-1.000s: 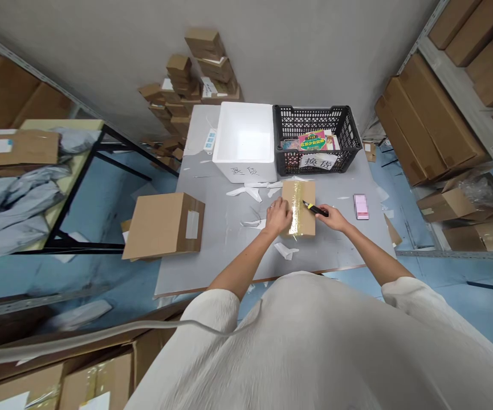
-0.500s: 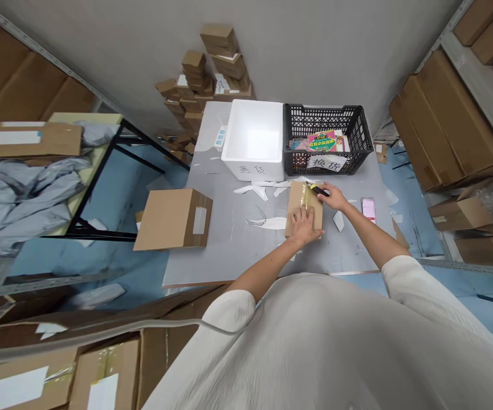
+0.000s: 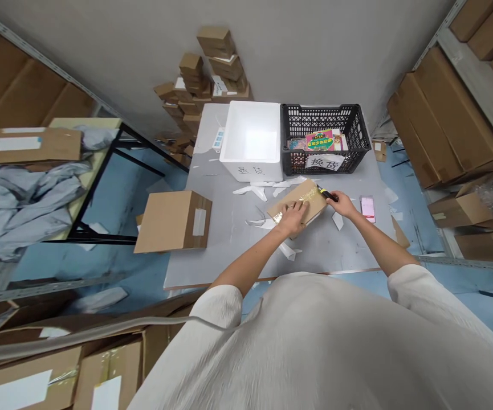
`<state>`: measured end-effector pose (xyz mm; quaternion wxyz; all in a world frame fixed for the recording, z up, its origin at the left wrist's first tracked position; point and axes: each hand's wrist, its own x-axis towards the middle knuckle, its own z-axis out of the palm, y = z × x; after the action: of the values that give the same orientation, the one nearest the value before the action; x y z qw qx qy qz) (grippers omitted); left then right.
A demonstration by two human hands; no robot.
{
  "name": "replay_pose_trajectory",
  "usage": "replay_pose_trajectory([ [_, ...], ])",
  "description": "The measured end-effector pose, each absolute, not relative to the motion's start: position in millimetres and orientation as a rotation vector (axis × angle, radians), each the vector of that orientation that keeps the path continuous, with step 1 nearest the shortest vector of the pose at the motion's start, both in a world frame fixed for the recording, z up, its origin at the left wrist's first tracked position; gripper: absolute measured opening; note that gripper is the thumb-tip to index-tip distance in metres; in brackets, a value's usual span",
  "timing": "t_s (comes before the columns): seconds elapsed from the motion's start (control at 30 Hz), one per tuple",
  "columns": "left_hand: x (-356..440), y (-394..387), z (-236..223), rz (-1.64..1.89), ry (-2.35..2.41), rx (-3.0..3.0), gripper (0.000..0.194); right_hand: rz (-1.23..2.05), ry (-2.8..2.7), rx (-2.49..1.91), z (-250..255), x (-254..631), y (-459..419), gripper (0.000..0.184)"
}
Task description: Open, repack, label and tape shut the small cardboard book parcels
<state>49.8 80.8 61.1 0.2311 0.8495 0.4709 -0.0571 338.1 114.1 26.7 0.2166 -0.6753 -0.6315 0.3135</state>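
A taped brown cardboard box (image 3: 308, 189) lies slantwise on the grey table. My left hand (image 3: 292, 218) rests on its top with the fingers spread, pressing near the shiny strip of tape. In my right hand (image 3: 342, 204) is a yellow and black utility knife (image 3: 327, 195), gripped in closed fingers. The knife's tip is at the box's far right end; whether the blade is in the cardboard I cannot tell. White paper scraps (image 3: 251, 192) lie around the box.
Behind the box stand a white foam bin (image 3: 252, 170) and a black plastic crate (image 3: 325, 165) holding colourful packets. A larger carton (image 3: 164, 222) sits at the table's left edge. A phone (image 3: 367, 209) lies right of my hand. Grey bags (image 3: 32, 193) cover the side table.
The box has turned from nearly upright in view to a slant, its near end swinging left. My left hand has moved left with it, and the knife has shifted slightly right to the box's end.
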Motion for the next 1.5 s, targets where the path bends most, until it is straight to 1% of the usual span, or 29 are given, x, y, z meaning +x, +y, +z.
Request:
replay_pose_trajectory([
  [0.13, 38.4, 90.0, 56.8, -0.193, 1.228, 2.39, 0.112, 1.013, -1.661, -1.835, 30.5, 336.1, 86.9, 0.036],
  [0.3, 18.2, 99.3, 52.4, -0.2, 1.114, 2.464, 0.116, 1.46, -1.367, -1.677, 34.1, 336.3, 61.2, 0.036],
  [0.37, 13.5, 99.0, 49.8, -0.201, 1.088, 2.469, 0.116, 1.539, -1.254, -1.667, 37.1, 341.6, 56.1, 0.035],
  [0.47, 13.2, 95.8, 46.4, -0.187, 1.083, 2.467, 0.113, 1.517, -1.218, -1.729, 43.3, 353.9, 54.2, 0.028],
  [0.57, 21.6, 92.0, 47.9, -0.162, 1.147, 2.453, 0.099, 1.457, -1.315, -1.78, 49.2, 365.7, 57.4, 0.016],
  [0.63, 31.7, 90.4, 52.5, -0.135, 1.217, 2.428, 0.089, 1.426, -1.397, -1.787, 52.5, 371.0, 60.5, 0.021],
  [0.7, 44.7, 89.4, 58.3, -0.102, 1.256, 2.41, 0.085, 1.414, -1.448, -1.782, 55.8, 374.3, 63.3, 0.025],
  [0.8, 65.7, 88.6, 65.1, -0.087, 1.216, 2.4, 0.081, 1.414, -1.461, -1.77, 60.9, 377.4, 65.9, 0.022],
  [0.87, 77.5, 87.9, 66.8, -0.101, 1.2, 2.407, 0.08, 1.431, -1.449, -1.77, 64.2, 379.1, 66.8, 0.026],
  [0.93, 85.4, 87.1, 66.9, -0.109, 1.225, 2.421, 0.075, 1.454, -1.438, -1.778, 66.8, 380.9, 67.8, 0.028],
  [1.07, 91.0, 86.8, 66.4, -0.121, 1.292, 2.403, 0.065, 1.477, -1.459, -1.767, 68.6, 385.0, 70.1, 0.026],
  [1.13, 91.7, 87.6, 66.9, -0.13, 1.31, 2.387, 0.063, 1.475, -1.478, -1.756, 67.7, 387.3, 71.4, 0.027],
  [1.23, 92.1, 89.3, 67.7, -0.125, 1.338, 2.378, 0.066, 1.455, -1.541, -1.745, 65.3, 391.6, 73.6, 0.027],
  [1.4, 91.6, 91.0, 65.0, -0.136, 1.32, 2.358, 0.071, 1.257, -1.799, -1.736, 62.2, 399.3, 80.7, 0.03],
  [1.5, 92.2, 90.1, 59.5, -0.132, 1.301, 2.377, 0.076, 1.198, -1.918, -1.762, 60.5, 400.6, 87.8, 0.03],
])
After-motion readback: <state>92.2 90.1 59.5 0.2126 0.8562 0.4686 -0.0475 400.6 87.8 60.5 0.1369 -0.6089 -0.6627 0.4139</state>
